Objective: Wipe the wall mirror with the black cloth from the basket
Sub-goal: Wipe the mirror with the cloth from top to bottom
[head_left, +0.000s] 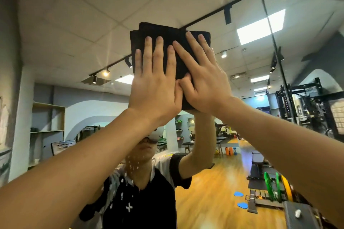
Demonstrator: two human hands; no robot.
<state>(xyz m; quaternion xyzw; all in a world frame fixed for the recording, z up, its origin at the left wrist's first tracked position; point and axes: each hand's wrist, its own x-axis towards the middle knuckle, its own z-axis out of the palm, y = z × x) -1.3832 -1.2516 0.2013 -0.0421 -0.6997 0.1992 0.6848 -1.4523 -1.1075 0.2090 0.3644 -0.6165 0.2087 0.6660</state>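
Pressed flat against the large frameless wall mirror, high above head level, the folded black terry cloth looks soft, light and limp, so it probably handles best under spread palms rather than a pinch, which would bunch it. The left hand lies open on its lower left part, fingers straight and pointing up. Just beside it, thumbs touching, the right hand is likewise open, fingers angled up-left across the cloth. It is thick, several layers deep, with slightly offset edges at the top.
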